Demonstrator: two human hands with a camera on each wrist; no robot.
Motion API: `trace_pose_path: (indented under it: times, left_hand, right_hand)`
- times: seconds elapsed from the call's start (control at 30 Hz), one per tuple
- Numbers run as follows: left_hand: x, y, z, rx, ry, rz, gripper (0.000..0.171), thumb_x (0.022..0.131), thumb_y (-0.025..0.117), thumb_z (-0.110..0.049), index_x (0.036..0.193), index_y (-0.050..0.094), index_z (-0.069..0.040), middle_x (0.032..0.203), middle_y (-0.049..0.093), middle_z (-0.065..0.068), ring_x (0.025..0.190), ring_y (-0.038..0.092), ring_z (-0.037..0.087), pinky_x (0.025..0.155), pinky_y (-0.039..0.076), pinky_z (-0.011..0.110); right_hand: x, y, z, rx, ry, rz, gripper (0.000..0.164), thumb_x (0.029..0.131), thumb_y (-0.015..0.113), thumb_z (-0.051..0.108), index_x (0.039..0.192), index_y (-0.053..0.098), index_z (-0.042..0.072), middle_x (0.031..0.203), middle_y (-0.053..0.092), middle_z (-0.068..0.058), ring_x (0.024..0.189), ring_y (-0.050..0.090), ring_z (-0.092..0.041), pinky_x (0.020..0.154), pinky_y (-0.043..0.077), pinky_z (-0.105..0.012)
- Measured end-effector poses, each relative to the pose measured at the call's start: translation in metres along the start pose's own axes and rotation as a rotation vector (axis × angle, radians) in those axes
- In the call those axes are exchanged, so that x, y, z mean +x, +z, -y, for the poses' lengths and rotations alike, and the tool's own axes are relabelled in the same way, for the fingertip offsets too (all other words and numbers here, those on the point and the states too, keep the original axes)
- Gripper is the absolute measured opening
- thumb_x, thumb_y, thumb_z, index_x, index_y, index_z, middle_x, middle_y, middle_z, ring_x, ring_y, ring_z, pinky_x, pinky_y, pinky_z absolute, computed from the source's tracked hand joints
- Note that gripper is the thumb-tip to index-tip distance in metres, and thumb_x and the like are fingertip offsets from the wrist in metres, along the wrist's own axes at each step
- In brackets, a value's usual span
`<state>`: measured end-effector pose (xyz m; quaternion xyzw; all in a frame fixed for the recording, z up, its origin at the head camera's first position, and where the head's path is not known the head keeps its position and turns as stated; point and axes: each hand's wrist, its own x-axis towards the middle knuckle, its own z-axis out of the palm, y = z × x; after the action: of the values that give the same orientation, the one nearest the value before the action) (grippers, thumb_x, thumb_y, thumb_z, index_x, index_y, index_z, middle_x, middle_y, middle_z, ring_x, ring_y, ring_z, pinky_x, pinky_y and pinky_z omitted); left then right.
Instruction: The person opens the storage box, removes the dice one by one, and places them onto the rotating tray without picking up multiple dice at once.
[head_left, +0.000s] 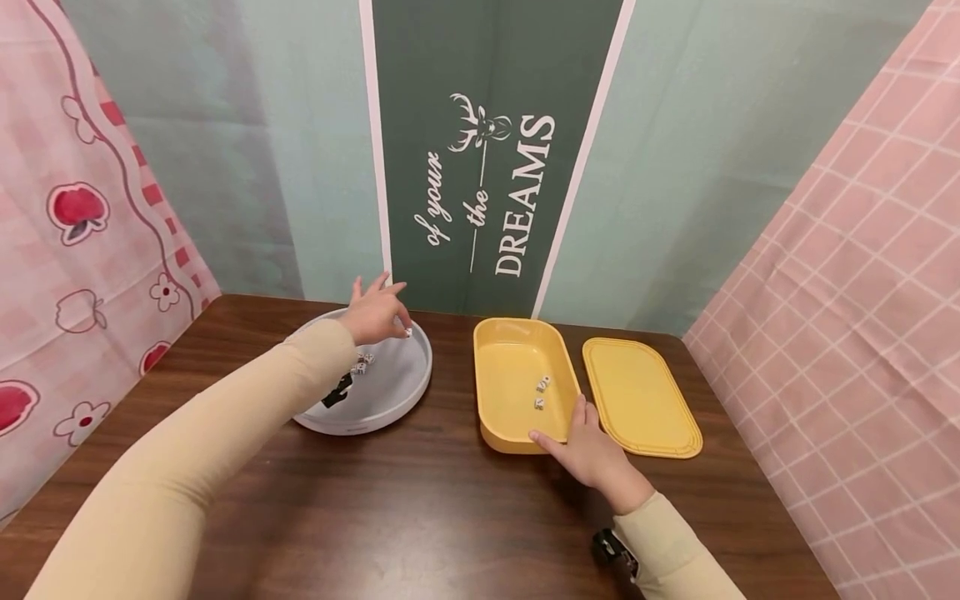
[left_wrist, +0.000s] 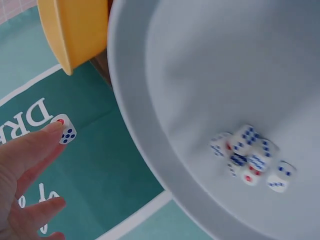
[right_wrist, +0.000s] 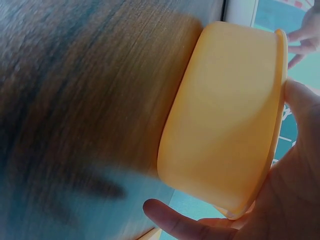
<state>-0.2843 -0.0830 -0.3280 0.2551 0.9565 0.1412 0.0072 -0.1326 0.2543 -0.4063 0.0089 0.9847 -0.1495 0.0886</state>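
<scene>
A white die (left_wrist: 68, 134) with red and blue pips is pinched between thumb and forefinger of my left hand (head_left: 375, 315). That hand hovers over the far right part of a round grey tray (head_left: 397, 387), its other fingers spread. On the tray lies a small pile of dice (left_wrist: 248, 152), partly stacked. My right hand (head_left: 596, 454) holds the near right corner of a yellow container (head_left: 510, 367), the thumb at its near rim and fingers along its right side. In the right wrist view one finger (right_wrist: 172, 220) sticks out free. A few dice (head_left: 541, 393) sit inside the container.
A flat yellow lid (head_left: 645, 398) lies right of the container. All stand on a dark wooden table (head_left: 390, 517). Behind the table hangs a green cloth (head_left: 480, 50) with white lettering; pink cloths flank both sides.
</scene>
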Motion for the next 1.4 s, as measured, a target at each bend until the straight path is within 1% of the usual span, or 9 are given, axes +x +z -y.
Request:
trace_pose_path:
  times: [0.17, 0.3, 0.5, 0.73, 0.9, 1.0, 1.2, 1.4]
  left_hand:
    - [-0.010, 0.001, 0.012, 0.004, -0.008, 0.022, 0.008, 0.077, 0.076, -0.017, 0.085, 0.076, -0.016, 0.146, 0.032, 0.021, 0.138, 0.004, 0.041, 0.100, -0.005, 0.068]
    - [-0.017, 0.004, 0.022, 0.012, -0.018, 0.028, 0.007, 0.077, 0.076, -0.017, 0.084, 0.076, -0.016, 0.145, 0.033, 0.022, 0.138, 0.005, 0.041, 0.100, -0.003, 0.068]
    - [-0.025, 0.016, 0.036, 0.006, -0.035, 0.040, 0.007, 0.076, 0.076, -0.016, 0.083, 0.075, -0.016, 0.144, 0.034, 0.024, 0.137, 0.006, 0.045, 0.099, -0.003, 0.069]
    - [-0.029, 0.029, 0.045, 0.007, -0.038, 0.059, 0.007, 0.074, 0.076, -0.013, 0.080, 0.074, -0.015, 0.142, 0.037, 0.024, 0.136, 0.008, 0.048, 0.097, -0.003, 0.071]
    - [-0.029, 0.036, 0.049, 0.017, -0.043, 0.081, 0.005, 0.075, 0.076, -0.013, 0.077, 0.073, -0.017, 0.141, 0.037, 0.024, 0.135, 0.009, 0.048, 0.098, -0.003, 0.071]
    - [-0.030, 0.039, 0.050, 0.023, -0.037, 0.083, 0.006, 0.074, 0.077, -0.013, 0.075, 0.073, -0.017, 0.140, 0.038, 0.025, 0.135, 0.010, 0.049, 0.097, -0.002, 0.072]
    - [-0.030, 0.043, 0.048, 0.045, -0.024, 0.063, 0.006, 0.072, 0.078, -0.013, 0.076, 0.074, -0.016, 0.138, 0.041, 0.026, 0.133, 0.014, 0.049, 0.097, 0.002, 0.072]
    - [-0.031, 0.046, 0.050, 0.053, -0.029, 0.058, 0.007, 0.071, 0.078, -0.013, 0.075, 0.074, -0.017, 0.138, 0.041, 0.026, 0.134, 0.014, 0.049, 0.098, 0.003, 0.071]
  right_hand:
    - [0.001, 0.000, 0.000, 0.003, -0.003, 0.002, 0.118, 0.079, 0.039, 0.077, 0.141, 0.001, -0.016, 0.144, 0.013, -0.037, 0.109, 0.051, -0.044, 0.082, 0.046, -0.052]
    - [0.001, 0.000, 0.000, -0.001, -0.002, -0.002, 0.118, 0.079, 0.040, 0.076, 0.141, 0.001, -0.017, 0.144, 0.013, -0.037, 0.109, 0.050, -0.043, 0.082, 0.046, -0.052]
    - [0.001, -0.001, 0.001, 0.001, 0.002, 0.007, 0.116, 0.081, 0.041, 0.075, 0.141, 0.001, -0.017, 0.144, 0.012, -0.037, 0.111, 0.049, -0.044, 0.083, 0.045, -0.053]
    - [0.001, -0.002, 0.002, 0.005, -0.002, 0.000, 0.117, 0.080, 0.040, 0.076, 0.141, 0.001, -0.016, 0.144, 0.013, -0.037, 0.107, 0.052, -0.044, 0.081, 0.046, -0.052]
    - [-0.001, -0.002, 0.002, 0.014, -0.001, 0.001, 0.115, 0.081, 0.042, 0.073, 0.141, 0.001, -0.016, 0.144, 0.013, -0.037, 0.107, 0.052, -0.044, 0.081, 0.046, -0.052]
    - [-0.001, -0.003, 0.002, 0.011, -0.001, -0.003, 0.116, 0.081, 0.042, 0.074, 0.141, 0.001, -0.016, 0.144, 0.013, -0.037, 0.108, 0.051, -0.044, 0.081, 0.046, -0.053]
    - [0.000, -0.001, 0.001, 0.005, 0.006, -0.010, 0.116, 0.080, 0.041, 0.075, 0.142, 0.002, -0.015, 0.144, 0.014, -0.036, 0.107, 0.052, -0.044, 0.081, 0.046, -0.052]
    - [0.001, 0.001, 0.001, 0.002, 0.007, -0.014, 0.118, 0.079, 0.041, 0.077, 0.142, 0.003, -0.015, 0.144, 0.015, -0.036, 0.109, 0.051, -0.044, 0.081, 0.046, -0.053]
